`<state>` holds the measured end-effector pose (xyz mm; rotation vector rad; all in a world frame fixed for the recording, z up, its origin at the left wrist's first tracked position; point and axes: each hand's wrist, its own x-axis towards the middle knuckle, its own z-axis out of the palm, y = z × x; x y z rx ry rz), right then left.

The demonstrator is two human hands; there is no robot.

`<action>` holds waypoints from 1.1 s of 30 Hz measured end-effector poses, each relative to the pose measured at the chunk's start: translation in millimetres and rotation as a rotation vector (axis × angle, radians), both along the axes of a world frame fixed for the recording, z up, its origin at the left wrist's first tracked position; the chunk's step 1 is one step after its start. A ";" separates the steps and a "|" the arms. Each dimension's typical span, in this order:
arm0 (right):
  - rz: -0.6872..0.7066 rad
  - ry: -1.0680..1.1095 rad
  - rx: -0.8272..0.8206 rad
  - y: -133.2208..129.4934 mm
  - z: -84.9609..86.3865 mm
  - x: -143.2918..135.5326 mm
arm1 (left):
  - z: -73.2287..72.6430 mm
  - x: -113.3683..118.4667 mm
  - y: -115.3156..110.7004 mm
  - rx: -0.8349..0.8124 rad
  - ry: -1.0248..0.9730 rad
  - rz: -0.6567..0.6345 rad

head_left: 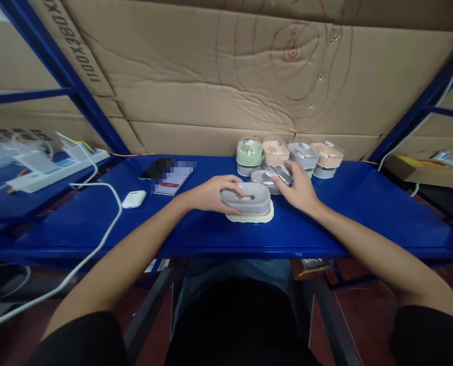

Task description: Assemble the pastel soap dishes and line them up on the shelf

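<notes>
My left hand (219, 194) is wrapped round the left end of a grey oval container (253, 202), which rests on a cream scalloped base (252, 218) near the middle of the blue table. Just behind it lies a clear lid or cover (262, 178) with a round sticker. My right hand (297, 187) has its thumb and fingers on the right side of that clear piece. Part of the clear piece is hidden by my right hand and the grey container.
Behind my hands stand lidded boxes: green (249, 152), peach (275, 151), grey (303, 155) and another peach (328, 154). To the left are a phone (175, 180), a dark device (150, 170), a white earbud case (134, 199), a power strip (58, 172) and a white cable (114, 218).
</notes>
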<state>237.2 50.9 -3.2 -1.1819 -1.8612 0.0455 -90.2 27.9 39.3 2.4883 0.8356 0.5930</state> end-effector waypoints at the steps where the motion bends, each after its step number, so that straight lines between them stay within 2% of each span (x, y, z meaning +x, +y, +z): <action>1: -0.002 0.001 0.009 0.3 -0.4 0.2 | -4.5 4.9 -0.4 0.001 0.000 -0.005; 5: -0.003 -0.010 0.036 -0.2 -1.4 -0.2 | -17.2 16.2 -1.0 -0.015 -0.019 -0.024; 15: 0.014 -0.026 -0.005 -7.1 5.3 -1.8 | -19.2 17.8 -5.8 -0.015 0.097 0.000; 17: 0.081 -0.050 0.029 -14.2 10.8 -3.1 | -21.9 17.2 -4.5 -0.035 0.111 0.040; 20: 0.288 -0.127 0.092 -26.3 18.2 -6.9 | -24.3 15.1 -1.2 -0.070 0.118 0.087; 23: 0.465 -0.204 0.079 -33.6 18.8 -11.8 | -22.7 10.4 3.0 -0.096 0.106 0.076; 26: 0.533 -0.237 0.084 -34.0 13.1 -15.8 | -18.8 2.8 6.8 -0.132 0.113 0.057; 29: 0.561 -0.270 0.107 -31.2 6.9 -17.4 | -15.8 -3.6 9.3 -0.162 0.122 0.103; 33: 0.591 -0.314 0.048 -27.7 1.9 -17.1 | -13.2 -3.0 8.5 -0.110 0.047 0.105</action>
